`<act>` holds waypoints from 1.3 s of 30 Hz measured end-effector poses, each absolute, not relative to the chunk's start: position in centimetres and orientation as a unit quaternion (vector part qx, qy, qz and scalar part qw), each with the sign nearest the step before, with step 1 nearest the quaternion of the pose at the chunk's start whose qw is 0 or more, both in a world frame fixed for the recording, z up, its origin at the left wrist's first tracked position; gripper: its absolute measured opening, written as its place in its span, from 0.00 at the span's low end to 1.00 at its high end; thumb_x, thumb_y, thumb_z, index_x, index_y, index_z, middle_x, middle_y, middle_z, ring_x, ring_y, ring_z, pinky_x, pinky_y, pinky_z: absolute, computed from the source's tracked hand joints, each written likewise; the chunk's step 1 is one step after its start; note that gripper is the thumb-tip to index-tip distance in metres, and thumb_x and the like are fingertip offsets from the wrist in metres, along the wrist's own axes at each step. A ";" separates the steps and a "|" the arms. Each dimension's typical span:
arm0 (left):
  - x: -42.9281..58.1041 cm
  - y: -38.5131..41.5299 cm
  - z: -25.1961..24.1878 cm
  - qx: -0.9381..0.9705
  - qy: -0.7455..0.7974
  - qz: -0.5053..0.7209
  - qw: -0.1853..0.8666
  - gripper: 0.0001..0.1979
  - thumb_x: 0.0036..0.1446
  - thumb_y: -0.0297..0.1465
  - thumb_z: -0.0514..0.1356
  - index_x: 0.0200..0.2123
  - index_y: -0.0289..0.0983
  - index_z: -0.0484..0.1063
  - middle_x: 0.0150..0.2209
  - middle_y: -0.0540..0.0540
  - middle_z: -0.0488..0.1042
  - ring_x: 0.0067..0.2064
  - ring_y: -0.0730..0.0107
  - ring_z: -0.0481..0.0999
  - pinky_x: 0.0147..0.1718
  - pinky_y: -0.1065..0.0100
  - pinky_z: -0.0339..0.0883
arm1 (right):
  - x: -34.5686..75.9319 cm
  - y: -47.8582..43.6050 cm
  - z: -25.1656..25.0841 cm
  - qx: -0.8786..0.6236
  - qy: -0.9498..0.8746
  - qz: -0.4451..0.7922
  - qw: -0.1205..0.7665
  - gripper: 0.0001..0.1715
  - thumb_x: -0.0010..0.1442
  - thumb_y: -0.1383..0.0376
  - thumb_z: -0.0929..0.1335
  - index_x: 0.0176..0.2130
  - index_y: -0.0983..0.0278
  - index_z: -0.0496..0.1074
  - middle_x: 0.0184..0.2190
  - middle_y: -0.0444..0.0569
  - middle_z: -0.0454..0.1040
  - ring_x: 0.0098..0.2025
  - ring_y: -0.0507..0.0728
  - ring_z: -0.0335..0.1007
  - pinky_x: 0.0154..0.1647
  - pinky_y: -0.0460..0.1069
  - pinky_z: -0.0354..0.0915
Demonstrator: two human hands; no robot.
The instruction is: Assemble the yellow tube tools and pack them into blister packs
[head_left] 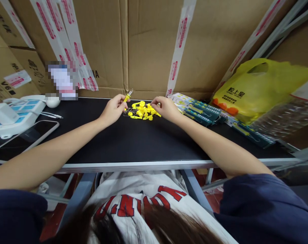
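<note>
On the black table (133, 140), yellow parts (142, 110) lie piled between the 2 hands. The left hand (114, 108) pinches a metal-tipped yellow piece (127, 97) upright at a tilt; the right hand (166, 107) curls at the pile's right edge, its grip unclear.

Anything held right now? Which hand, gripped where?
Left hand: a slim yellow rod with a silvery tip, held by its yellow body, tip up. Right hand: at the small yellow plastic parts; can't tell if it grips one.

yellow pieces (143, 110) indistinct, bag (267, 89) cut off
</note>
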State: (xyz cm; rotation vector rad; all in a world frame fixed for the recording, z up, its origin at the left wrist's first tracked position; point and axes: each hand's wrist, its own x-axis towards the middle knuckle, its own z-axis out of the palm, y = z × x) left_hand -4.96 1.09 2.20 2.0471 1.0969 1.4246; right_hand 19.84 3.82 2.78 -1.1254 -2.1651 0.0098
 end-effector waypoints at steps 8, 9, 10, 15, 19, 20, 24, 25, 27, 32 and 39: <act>-4.2 -0.5 1.8 0.789 0.453 0.400 0.111 0.10 0.62 0.34 0.52 0.33 0.36 0.70 0.27 0.49 0.72 0.29 0.71 0.67 0.31 0.68 0.60 | 19.3 1.9 3.1 -0.412 -0.889 -0.106 0.167 0.12 0.63 0.67 0.64 0.42 0.64 0.77 0.45 0.53 0.76 0.42 0.59 0.72 0.34 0.49 0.57; -4.2 -0.5 1.7 0.791 0.456 0.394 0.106 0.10 0.62 0.35 0.52 0.33 0.37 0.70 0.26 0.50 0.71 0.29 0.70 0.67 0.31 0.68 0.60 | 19.3 1.7 3.2 -0.412 -0.890 -0.110 0.161 0.12 0.64 0.66 0.64 0.42 0.64 0.77 0.45 0.53 0.75 0.42 0.59 0.72 0.35 0.49 0.58; -4.1 -0.5 1.6 0.793 0.456 0.392 0.103 0.10 0.62 0.35 0.53 0.34 0.36 0.70 0.27 0.49 0.71 0.29 0.70 0.68 0.32 0.68 0.60 | 19.3 1.5 3.3 -0.412 -0.891 -0.110 0.154 0.11 0.64 0.65 0.65 0.41 0.64 0.76 0.45 0.53 0.75 0.42 0.59 0.72 0.35 0.50 0.58; -3.9 -0.8 1.4 0.796 0.452 0.392 0.095 0.15 0.62 0.34 0.53 0.48 0.36 0.71 0.27 0.50 0.71 0.29 0.70 0.69 0.33 0.68 0.61 | 19.3 1.6 2.8 -0.404 -0.901 -0.111 0.109 0.11 0.62 0.63 0.67 0.43 0.64 0.75 0.45 0.55 0.73 0.45 0.61 0.72 0.38 0.51 0.60; -3.7 -1.3 1.5 0.806 0.450 0.379 0.074 0.19 0.62 0.40 0.54 0.51 0.38 0.72 0.36 0.48 0.77 0.34 0.68 0.73 0.37 0.68 0.64 | 19.1 1.8 2.1 -0.419 -0.895 -0.115 0.099 0.11 0.63 0.65 0.66 0.45 0.65 0.75 0.46 0.56 0.72 0.47 0.62 0.71 0.40 0.51 0.60; -3.7 -1.5 1.5 0.809 0.447 0.375 0.071 0.20 0.63 0.41 0.53 0.51 0.38 0.73 0.39 0.47 0.79 0.37 0.67 0.75 0.38 0.68 0.64 | 19.0 1.9 2.0 -0.418 -0.895 -0.117 0.100 0.11 0.64 0.64 0.66 0.45 0.65 0.75 0.46 0.56 0.72 0.48 0.62 0.70 0.40 0.51 0.60; -3.6 -1.9 1.7 0.817 0.460 0.343 0.052 0.21 0.65 0.45 0.51 0.49 0.40 0.76 0.45 0.45 0.80 0.42 0.63 0.77 0.42 0.67 0.65 | 19.0 2.7 1.6 -0.379 -0.907 -0.157 0.093 0.12 0.67 0.63 0.63 0.45 0.66 0.73 0.47 0.57 0.72 0.48 0.62 0.67 0.41 0.51 0.59; -3.6 -1.9 1.7 0.818 0.465 0.335 0.047 0.21 0.65 0.45 0.51 0.50 0.41 0.76 0.46 0.45 0.80 0.43 0.62 0.78 0.42 0.66 0.65 | 19.0 2.9 1.5 -0.366 -0.911 -0.170 0.090 0.13 0.68 0.63 0.62 0.45 0.66 0.73 0.47 0.58 0.72 0.48 0.62 0.66 0.42 0.52 0.58; -3.5 -2.0 1.7 0.820 0.469 0.327 0.039 0.21 0.65 0.45 0.51 0.50 0.41 0.76 0.46 0.45 0.80 0.44 0.62 0.78 0.42 0.66 0.65 | 19.1 3.3 1.3 -0.349 -0.914 -0.185 0.091 0.13 0.69 0.64 0.60 0.43 0.67 0.72 0.46 0.59 0.72 0.46 0.62 0.65 0.43 0.52 0.58; -3.5 -2.0 1.8 0.827 0.460 0.323 0.024 0.20 0.67 0.42 0.48 0.49 0.39 0.74 0.37 0.45 0.80 0.35 0.65 0.76 0.35 0.68 0.62 | 19.2 3.4 1.3 -0.364 -0.896 -0.091 0.236 0.06 0.65 0.66 0.62 0.36 0.63 0.65 0.37 0.54 0.73 0.40 0.60 0.66 0.42 0.53 0.59; -3.5 -2.0 1.7 0.824 0.454 0.338 0.015 0.18 0.67 0.40 0.46 0.43 0.38 0.72 0.26 0.49 0.73 0.27 0.68 0.71 0.28 0.69 0.57 | 17.6 1.5 1.0 -0.314 -0.786 0.349 0.401 0.15 0.62 0.60 0.66 0.35 0.58 0.52 0.26 0.40 0.70 0.23 0.50 0.65 0.23 0.46 0.61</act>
